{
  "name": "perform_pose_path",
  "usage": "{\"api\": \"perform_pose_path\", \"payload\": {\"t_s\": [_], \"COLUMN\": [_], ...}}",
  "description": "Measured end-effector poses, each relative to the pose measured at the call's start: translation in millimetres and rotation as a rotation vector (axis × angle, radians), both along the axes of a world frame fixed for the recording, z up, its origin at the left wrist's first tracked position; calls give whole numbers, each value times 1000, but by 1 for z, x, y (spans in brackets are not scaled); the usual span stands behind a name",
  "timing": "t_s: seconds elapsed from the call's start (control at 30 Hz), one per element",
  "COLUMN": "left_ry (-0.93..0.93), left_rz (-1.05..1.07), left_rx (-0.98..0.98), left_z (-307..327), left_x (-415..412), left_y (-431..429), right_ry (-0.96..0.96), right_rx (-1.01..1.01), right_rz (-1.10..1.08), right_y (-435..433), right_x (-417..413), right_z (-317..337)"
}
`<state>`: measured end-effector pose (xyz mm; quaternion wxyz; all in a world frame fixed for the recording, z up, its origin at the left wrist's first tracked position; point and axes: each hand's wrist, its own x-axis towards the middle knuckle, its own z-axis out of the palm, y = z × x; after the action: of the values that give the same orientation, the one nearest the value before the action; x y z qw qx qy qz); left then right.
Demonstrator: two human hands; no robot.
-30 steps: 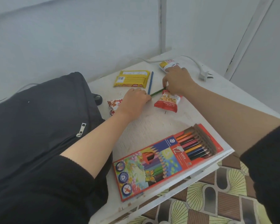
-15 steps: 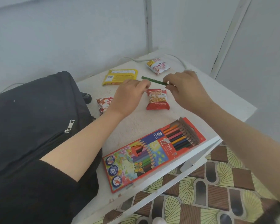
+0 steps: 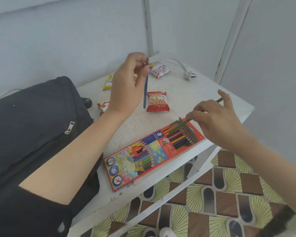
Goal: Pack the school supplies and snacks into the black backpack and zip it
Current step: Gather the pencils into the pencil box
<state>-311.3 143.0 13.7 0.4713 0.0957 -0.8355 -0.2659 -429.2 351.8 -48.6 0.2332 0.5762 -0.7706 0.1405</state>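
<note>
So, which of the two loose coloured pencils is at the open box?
The green wooden pencil, pinched in the right hand, tip at the open end of the orange cardboard pencil box. The blue pencil hangs from the left hand.

The left hand (image 3: pixel 126 82) is raised with its back toward the camera, its fingers (image 3: pixel 138 57) curled and pinching the top end of a slim blue wooden pencil (image 3: pixel 145 89) that hangs almost straight down. The bare left forearm (image 3: pixel 72 154) reaches out of a black sleeve (image 3: pixel 24 211). The right hand (image 3: pixel 215 120) sits lower, pinching a slim green wooden pencil (image 3: pixel 179 125) held aslant, with one finger stretched out straight.
</note>
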Motion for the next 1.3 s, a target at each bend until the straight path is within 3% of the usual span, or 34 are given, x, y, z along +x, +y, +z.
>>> {"api": "perform_pose_path", "payload": {"t_s": [0.27,0.53,1.0,1.3], "left_ry": [71,-71,-434,-515], "left_rz": [-113,-160,-205,-167], "left_rx": [249,169,256,206], "left_z": [5,-28,-65,-85], "left_x": [-1,-6,-10,-5], "left_y": [48,61,65,68], "right_ry": [98,108,56,59], "right_rx": [71,93,55,-2], "right_rz": [-39,11,7,112], "right_y": [10,8,4,5], "right_x": [-1,-6,-18,-14], "right_z": [1,-1,-18,-27]}}
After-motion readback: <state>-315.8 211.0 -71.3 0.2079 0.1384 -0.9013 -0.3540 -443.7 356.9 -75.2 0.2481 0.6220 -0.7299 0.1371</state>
